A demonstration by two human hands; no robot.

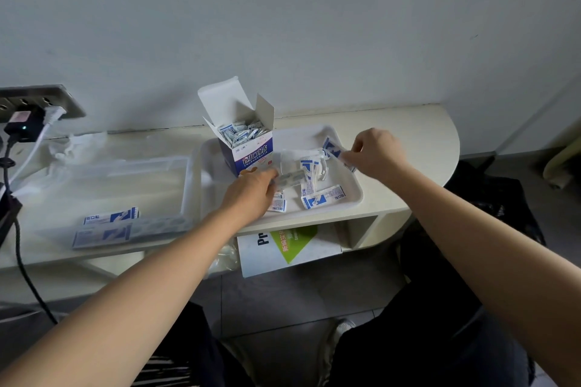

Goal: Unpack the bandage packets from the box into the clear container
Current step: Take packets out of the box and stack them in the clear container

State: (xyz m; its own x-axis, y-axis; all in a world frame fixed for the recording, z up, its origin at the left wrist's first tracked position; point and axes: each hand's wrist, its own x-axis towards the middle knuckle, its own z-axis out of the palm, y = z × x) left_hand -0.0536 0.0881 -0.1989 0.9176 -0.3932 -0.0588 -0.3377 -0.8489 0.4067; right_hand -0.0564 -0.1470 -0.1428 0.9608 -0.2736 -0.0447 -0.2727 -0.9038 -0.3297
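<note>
An open blue and white bandage box (248, 148) stands upright on a white tray (352, 195), packed with packets. Several loose bandage packets (322, 199) lie on the tray to the right of the box. My left hand (251, 192) reaches in at the box's base, its fingers curled on a strip of packets (290, 177). At the tray's right side my right hand (374, 151) pinches a packet (333, 148). A clear container (103, 192) sits left of the tray with two packets (110, 217) at its near end.
A cream table (418, 135) against a white wall holds everything. Crumpled clear wrap (75, 143) lies behind the container. A wall socket with plugs and cables (28, 116) is at far left. A booklet (286, 245) lies on the shelf below.
</note>
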